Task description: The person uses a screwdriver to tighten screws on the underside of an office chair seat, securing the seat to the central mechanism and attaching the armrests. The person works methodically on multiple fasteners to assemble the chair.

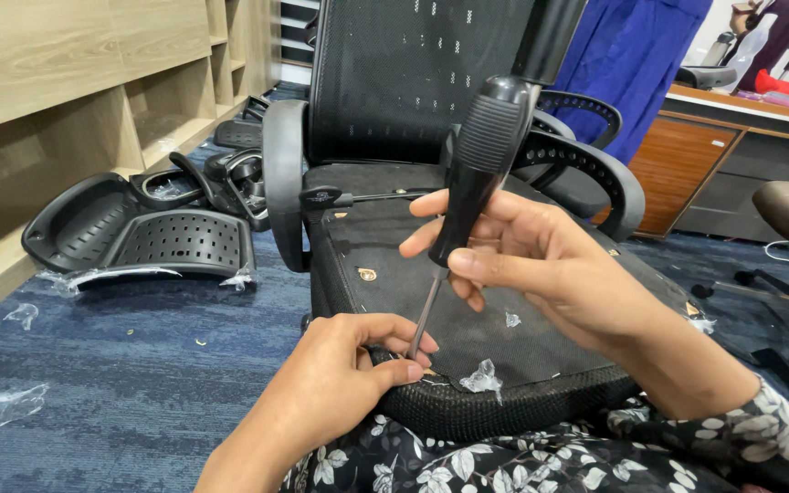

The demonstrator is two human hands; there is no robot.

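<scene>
Head view, single entry: a black office chair [468, 301] is lying tipped with the underside of its seat facing up, near centre, its mesh backrest [394, 73] rising at the far side. The right hand [550, 260] is gripping a black-handled screwdriver [477, 164], fingers curled tight round the lower handle, thumb pressing along it. The shaft is running down and left to the seat's near edge, where the left hand [340, 374] is resting, its thumb and forefinger pressed together and pinching at the tip; whether a screw sits between them cannot be told. Step in hand, by judgement: a fastener is being worked at the seat's near rim; the next move is calling for a steady, upright shaft and firm downward pressure. Edges: the armrest [283, 183] is standing close on the left, another armrest [595, 164] far right. Open room: blue carpet [139, 365] is spreading near left, with loose black chair parts [139, 233] lying farther left beside wooden shelving [66, 100], and plastic scraps [484, 376] scattered about.
</scene>
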